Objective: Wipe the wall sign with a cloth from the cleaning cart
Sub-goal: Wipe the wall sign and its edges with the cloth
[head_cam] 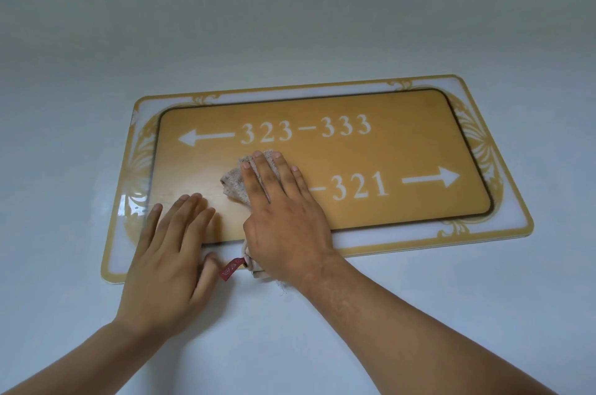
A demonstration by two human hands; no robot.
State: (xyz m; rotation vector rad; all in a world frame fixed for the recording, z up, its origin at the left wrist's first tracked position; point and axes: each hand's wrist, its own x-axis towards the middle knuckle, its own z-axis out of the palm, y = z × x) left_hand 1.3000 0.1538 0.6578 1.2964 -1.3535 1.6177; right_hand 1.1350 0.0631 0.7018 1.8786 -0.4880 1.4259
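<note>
A gold wall sign (403,149) with white room numbers, two arrows and an ornate white-and-gold border hangs on the pale wall. My right hand (283,217) lies flat on the sign's lower middle, pressing a beige knitted cloth (233,183) against it. The cloth pokes out past my fingers and below my palm, where a small red tag (229,269) hangs. It hides the first digits of the lower number. My left hand (174,252) rests flat and spread on the sign's lower left corner, holding nothing.
The plain pale wall (290,23) fills everything around the sign. The cleaning cart is out of view.
</note>
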